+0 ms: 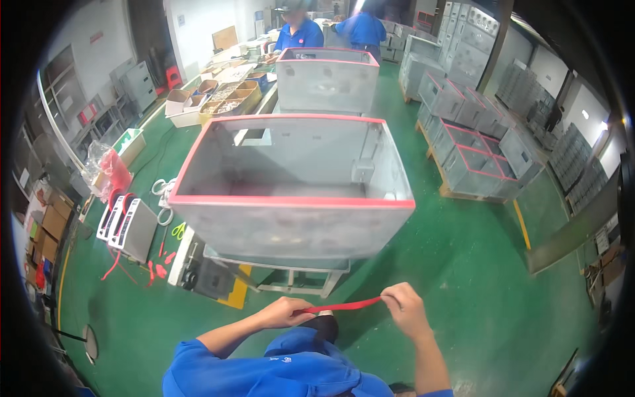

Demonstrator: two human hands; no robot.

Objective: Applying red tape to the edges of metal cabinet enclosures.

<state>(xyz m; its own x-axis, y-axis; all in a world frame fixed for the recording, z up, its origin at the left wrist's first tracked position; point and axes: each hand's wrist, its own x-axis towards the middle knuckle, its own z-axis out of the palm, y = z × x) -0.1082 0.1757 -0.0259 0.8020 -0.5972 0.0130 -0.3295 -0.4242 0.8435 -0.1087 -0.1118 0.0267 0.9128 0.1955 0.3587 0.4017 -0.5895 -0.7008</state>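
A short red strip of tape [348,306] is stretched between my two hands, close in front of my body. My left hand [288,312] pinches its left end, and my right hand [406,311] pinches the right end between thumb and fingers. Just beyond them a large grey metal box [291,228] stands open-topped on a light stand [291,286]. Red tape lines the box's upper rim [297,200]. Neither hand touches the box.
Two tape dispensers [135,228] with red tape stand at the left, near green-handled scissors [178,230]. Another grey box [327,89] stands behind. Two people in blue [301,34] work at the back. Grey boxes on a pallet [473,193] stand right; parts bins [231,109] sit far left.
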